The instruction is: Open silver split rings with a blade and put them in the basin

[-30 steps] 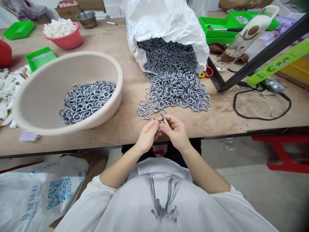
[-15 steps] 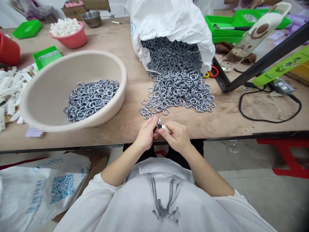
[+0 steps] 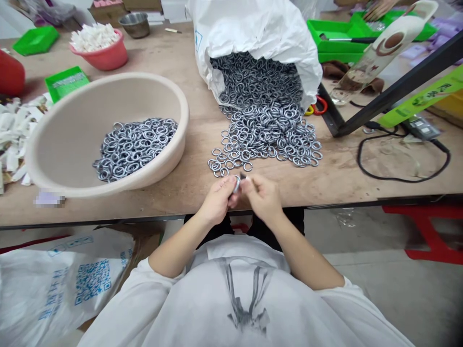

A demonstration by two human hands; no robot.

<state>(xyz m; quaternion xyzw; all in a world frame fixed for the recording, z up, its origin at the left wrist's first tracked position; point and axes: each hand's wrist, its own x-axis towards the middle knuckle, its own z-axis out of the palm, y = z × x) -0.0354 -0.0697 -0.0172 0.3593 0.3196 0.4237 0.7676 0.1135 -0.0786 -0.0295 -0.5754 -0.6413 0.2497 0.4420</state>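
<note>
My left hand pinches a grey metal ring between thumb and fingers, just above the table's front edge. Close against it, my right hand is closed on a small dark-tipped piece; its pale part is mostly covered by the fingers and its kind is unclear. Beyond both hands lies a heap of loose grey rings, spilling from the mouth of a white sack. To the left, a large beige basin holds many more rings.
A black metal frame and a looped cable occupy the right side. Farther back are a pink bowl of white pieces, green trays, a pale bottle and another person's hand. A red stool stands right.
My right hand has turned, and the pale, dark-tipped piece is now mostly hidden in its fingers. The ring in my left hand shows more clearly. Another person's hand has come over the far green tray.
</note>
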